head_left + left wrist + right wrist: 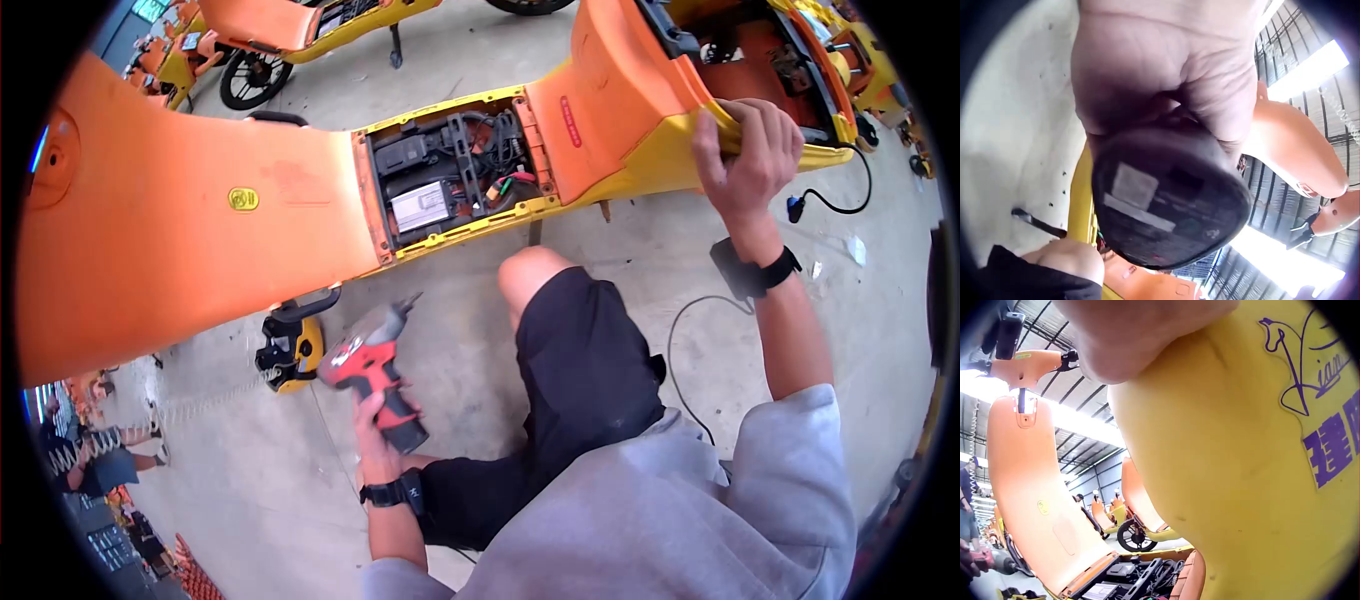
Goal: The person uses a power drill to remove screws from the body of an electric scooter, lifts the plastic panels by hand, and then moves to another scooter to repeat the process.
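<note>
My left hand (pixel 378 432) grips the handle of a red and black cordless power driver (pixel 372 372), held low beside the scooter with its nose tilted up. The driver's dark battery base (pixel 1169 194) fills the middle of the left wrist view, hiding the fingers behind it. At the scooter's rear, my right hand (pixel 752 165) holds the upper edge of the yellow side panel (pixel 660 150), fingers bent over the rim. Between the hands, the orange scooter's open floor bay (pixel 450 165) shows a silver box (pixel 420 206), black modules and bundled wires.
A black and yellow device (pixel 290 352) sits below the front panel, beside a coiled hose (pixel 215 400). A black cable (pixel 680 345) lies on the concrete floor, and a plugged lead (pixel 858 195) hangs at the rear. Other scooters (pixel 330 25) stand behind.
</note>
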Demonstrator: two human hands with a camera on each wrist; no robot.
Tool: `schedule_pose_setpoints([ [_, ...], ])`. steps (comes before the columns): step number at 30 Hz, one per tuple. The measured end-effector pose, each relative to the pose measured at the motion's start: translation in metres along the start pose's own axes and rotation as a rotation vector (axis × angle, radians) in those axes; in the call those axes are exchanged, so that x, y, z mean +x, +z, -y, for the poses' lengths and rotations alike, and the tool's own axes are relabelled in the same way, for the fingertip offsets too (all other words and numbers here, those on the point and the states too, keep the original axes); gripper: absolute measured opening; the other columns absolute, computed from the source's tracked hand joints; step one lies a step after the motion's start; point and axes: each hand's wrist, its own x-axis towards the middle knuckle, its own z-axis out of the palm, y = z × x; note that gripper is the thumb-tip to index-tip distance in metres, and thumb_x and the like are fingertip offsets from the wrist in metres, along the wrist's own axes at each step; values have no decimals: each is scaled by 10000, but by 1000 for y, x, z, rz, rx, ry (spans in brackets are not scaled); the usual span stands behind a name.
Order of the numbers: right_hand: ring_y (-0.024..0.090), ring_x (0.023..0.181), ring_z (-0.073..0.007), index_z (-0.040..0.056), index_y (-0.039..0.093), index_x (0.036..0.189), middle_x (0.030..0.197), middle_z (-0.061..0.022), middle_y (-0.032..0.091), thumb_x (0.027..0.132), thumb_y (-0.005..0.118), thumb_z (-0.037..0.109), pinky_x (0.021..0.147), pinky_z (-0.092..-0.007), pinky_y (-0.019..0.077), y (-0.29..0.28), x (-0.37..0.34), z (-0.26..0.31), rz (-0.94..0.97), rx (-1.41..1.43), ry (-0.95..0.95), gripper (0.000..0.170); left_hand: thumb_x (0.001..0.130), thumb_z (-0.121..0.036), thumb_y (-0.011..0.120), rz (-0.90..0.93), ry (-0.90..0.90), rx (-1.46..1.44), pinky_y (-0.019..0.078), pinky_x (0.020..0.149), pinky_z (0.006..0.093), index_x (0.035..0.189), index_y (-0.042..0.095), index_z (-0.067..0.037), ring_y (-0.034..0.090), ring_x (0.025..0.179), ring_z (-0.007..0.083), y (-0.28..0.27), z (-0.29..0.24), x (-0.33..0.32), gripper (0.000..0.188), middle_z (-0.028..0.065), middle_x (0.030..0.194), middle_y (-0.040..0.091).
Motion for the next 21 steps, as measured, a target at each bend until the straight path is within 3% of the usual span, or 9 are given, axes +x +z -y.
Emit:
schedule_pose_setpoints([
  [4, 570, 747, -191, 107, 645, 782, 778, -9, 595, 776, 700, 268, 752, -306, 386, -2, 2, 3, 16, 15, 16, 170, 832, -248, 566, 107, -220, -230, 551, 583, 421, 1200, 431, -2, 622, 643, 272, 31, 9, 26, 463, 172, 936, 592],
  [6, 570, 741, -187, 105, 652, 789, 772, -10, 596, 779, 700, 264, 743, -302, 388, -6, 3, 2, 15, 31, 24, 167, 808, -73, 598, 107, 11, -18, 563, 598, 431, 1264, 355, -35, 627, 628, 282, 63, 6, 31, 518, 183, 956, 569],
  [10, 580, 734, -181, 100, 662, 787, 763, -10, 601, 777, 706, 268, 722, -293, 391, -4, 2, -2, -1, 49, -12, 174, 794, 7, 633, 117, 489, 392, 538, 564, 344, 1199, 388, -11, 625, 629, 220, 80, -18, 58, 474, 156, 951, 578],
  [11, 587, 735, -181, 93, 666, 792, 768, -11, 605, 775, 709, 265, 723, -291, 391, -6, 1, -1, 17, 51, -4, 178, 789, -43, 678, 41, 582, 566, 516, 587, 322, 1124, 465, -1, 612, 645, 185, 80, -28, 66, 399, 138, 952, 590],
  [12, 589, 734, -180, 91, 667, 793, 769, -11, 609, 776, 709, 262, 723, -289, 390, -6, 1, -1, 23, 53, -8, 176, 768, -84, 716, -131, 903, 952, 496, 597, 312, 1031, 526, -9, 588, 640, 160, 63, -30, 86, 334, 111, 903, 600],
  [16, 596, 726, -168, 96, 673, 767, 753, 1, 632, 776, 709, 234, 727, -278, 383, -7, 4, -1, 14, 83, 10, 143, 761, -153, 684, -72, 455, 896, 483, 566, 302, 962, 540, 5, 587, 624, 146, 63, -11, 97, 293, 51, 729, 575],
  [17, 597, 721, -166, 98, 673, 758, 744, 3, 634, 775, 709, 227, 727, -277, 381, -5, 4, 0, -7, 92, 25, 134, 726, -163, 702, -150, 473, 1035, 487, 576, 308, 983, 539, 3, 578, 626, 150, 14, 42, 124, 347, 59, 753, 578],
  [18, 598, 717, -165, 101, 672, 749, 736, 6, 635, 774, 709, 220, 727, -275, 380, -4, 5, 2, -24, 102, 39, 127, 719, -170, 691, -209, 400, 956, 505, 653, 358, 955, 554, 7, 604, 670, 197, 9, 61, 114, 325, 113, 782, 615],
  [21, 594, 701, -157, 112, 667, 735, 725, 13, 633, 781, 695, 209, 726, -271, 375, -2, 8, -1, -24, 72, 73, 112, 721, -143, 684, -159, 430, 859, 504, 653, 357, 969, 561, 5, 609, 675, 198, 33, 43, 124, 314, 107, 772, 623],
])
